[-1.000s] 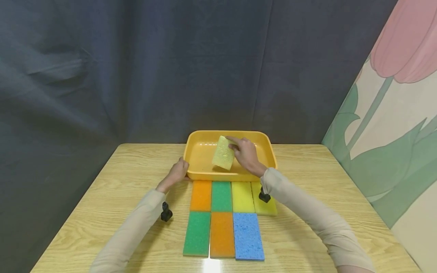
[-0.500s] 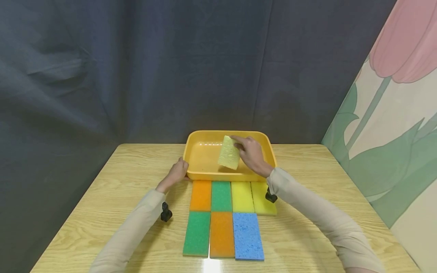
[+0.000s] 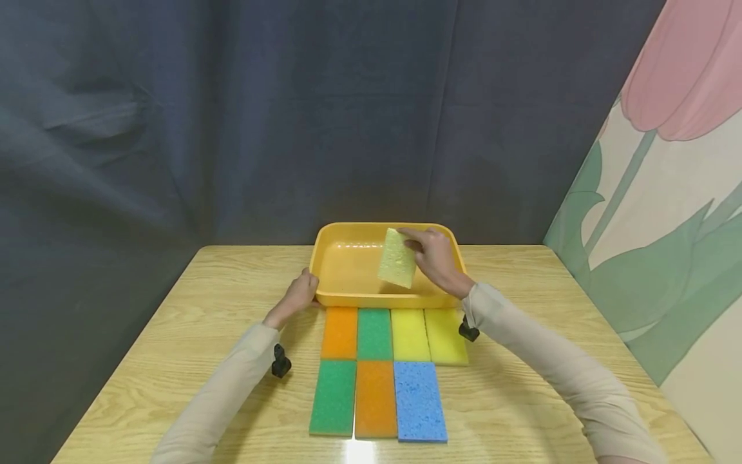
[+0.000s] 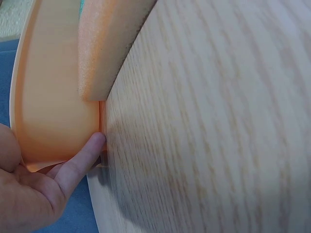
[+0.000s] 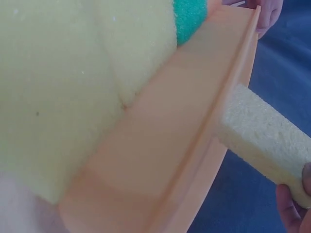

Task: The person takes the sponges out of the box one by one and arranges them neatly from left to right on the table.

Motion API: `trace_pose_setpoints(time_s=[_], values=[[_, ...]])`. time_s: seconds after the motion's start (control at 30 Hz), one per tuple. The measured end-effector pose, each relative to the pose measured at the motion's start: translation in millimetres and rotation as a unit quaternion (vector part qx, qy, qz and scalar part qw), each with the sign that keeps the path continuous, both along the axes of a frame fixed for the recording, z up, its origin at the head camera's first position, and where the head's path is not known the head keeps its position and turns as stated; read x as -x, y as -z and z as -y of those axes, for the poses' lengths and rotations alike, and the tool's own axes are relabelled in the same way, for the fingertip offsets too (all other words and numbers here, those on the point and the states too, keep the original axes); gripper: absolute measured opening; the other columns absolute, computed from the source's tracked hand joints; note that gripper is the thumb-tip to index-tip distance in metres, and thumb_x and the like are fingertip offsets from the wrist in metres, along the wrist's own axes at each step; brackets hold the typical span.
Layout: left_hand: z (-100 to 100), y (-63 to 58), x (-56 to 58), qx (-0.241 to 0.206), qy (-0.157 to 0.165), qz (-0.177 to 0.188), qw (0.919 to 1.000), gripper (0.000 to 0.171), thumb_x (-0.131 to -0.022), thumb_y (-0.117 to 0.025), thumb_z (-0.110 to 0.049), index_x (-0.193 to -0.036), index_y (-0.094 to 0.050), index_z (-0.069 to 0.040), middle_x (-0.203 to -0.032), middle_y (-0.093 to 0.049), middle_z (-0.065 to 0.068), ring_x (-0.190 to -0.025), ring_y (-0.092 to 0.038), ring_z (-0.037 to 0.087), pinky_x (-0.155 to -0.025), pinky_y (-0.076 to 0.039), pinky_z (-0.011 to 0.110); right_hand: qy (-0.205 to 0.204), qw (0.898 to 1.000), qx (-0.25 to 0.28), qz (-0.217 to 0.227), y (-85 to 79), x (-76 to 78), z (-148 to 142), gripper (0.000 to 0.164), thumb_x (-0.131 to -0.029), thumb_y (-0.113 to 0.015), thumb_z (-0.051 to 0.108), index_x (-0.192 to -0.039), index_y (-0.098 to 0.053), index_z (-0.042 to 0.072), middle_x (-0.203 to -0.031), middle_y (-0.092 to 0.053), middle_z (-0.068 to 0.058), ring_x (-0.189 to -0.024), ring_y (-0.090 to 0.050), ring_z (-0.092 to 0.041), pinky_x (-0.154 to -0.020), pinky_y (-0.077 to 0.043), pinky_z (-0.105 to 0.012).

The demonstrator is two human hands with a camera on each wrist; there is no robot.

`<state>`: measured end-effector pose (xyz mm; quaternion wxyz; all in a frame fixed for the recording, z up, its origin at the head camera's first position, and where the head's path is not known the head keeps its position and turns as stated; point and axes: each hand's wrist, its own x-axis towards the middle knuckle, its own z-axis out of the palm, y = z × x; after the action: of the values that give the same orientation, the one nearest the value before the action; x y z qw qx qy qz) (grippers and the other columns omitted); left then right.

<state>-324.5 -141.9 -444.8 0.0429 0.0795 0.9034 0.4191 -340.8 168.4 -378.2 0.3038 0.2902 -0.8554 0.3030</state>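
Note:
My right hand [image 3: 436, 258] pinches a pale yellow sponge [image 3: 397, 259] by its upper right side, the sponge tilted and held over a yellow plastic tray [image 3: 377, 301]. In the right wrist view the held sponge [image 5: 269, 131] shows past the tray's rim, with thumb and fingers at its end. My left hand [image 3: 298, 294] grips the tray's front left corner. Seen from the left wrist, its thumb side is at the rim and a finger [image 4: 77, 167] reaches along the outer wall to the base. Directly in front of the tray lie an orange sponge [image 3: 339, 332] and a green sponge [image 3: 374, 334].
Two yellow sponges [image 3: 409, 335] continue that row to the right. A nearer row holds a green sponge [image 3: 333, 397], an orange sponge [image 3: 376, 399] and a blue sponge [image 3: 420, 401], all flat on the wooden table [image 3: 232, 277]. A dark curtain [image 3: 324, 116] hangs behind.
My right hand has shifted to the right over the tray, carrying the pale yellow sponge with it. My left hand keeps its hold on the tray's corner, and the laid-out sponges stay put.

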Motion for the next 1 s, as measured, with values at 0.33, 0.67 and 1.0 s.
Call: trace_pose_setpoints(time_s=[0.33, 0.67, 1.0], values=[[-0.5, -0.4, 2.5, -0.008, -0.001, 0.001, 1.0000, 0.020, -0.106, -0.034, -0.010, -0.110, -0.037, 0.009, -0.092, -0.053, 0.023, -0.084, -0.065, 0.038, -0.064, -0.062, 0.034, 0.011, 1.000, -0.001, -0.003, -13.0, -6.3, -14.0, 0.033, -0.087, -0.062, -0.013, -0.112, -0.075, 0.004, -0.079, -0.072, -0.011, -0.063, -0.048, -0.021, -0.059, -0.037, -0.034], [2.2, 0.6, 1.8, -0.021, -0.005, 0.009, 0.9997, 0.023, -0.107, -0.030, -0.011, -0.115, -0.037, 0.009, -0.101, -0.054, 0.028, -0.089, -0.065, 0.039, -0.066, -0.062, 0.035, -0.002, 1.000, -0.011, -0.018, -22.9, -16.9, -25.7, 0.029, -0.089, -0.066, -0.005, -0.115, -0.074, 0.005, -0.090, -0.074, -0.010, -0.060, -0.043, -0.019, -0.056, -0.034, -0.032], [4.3, 1.8, 2.5, -0.023, 0.004, 0.003, 0.9997, 0.025, -0.107, -0.029, -0.010, -0.118, -0.035, 0.011, -0.103, -0.054, 0.030, -0.090, -0.064, 0.038, -0.068, -0.062, 0.036, -0.011, 0.999, -0.009, -0.028, -26.4, -37.3, -37.3, 0.028, -0.087, -0.071, -0.004, -0.114, -0.074, 0.004, -0.089, -0.074, -0.010, -0.055, -0.045, -0.015, -0.051, -0.039, -0.030]])
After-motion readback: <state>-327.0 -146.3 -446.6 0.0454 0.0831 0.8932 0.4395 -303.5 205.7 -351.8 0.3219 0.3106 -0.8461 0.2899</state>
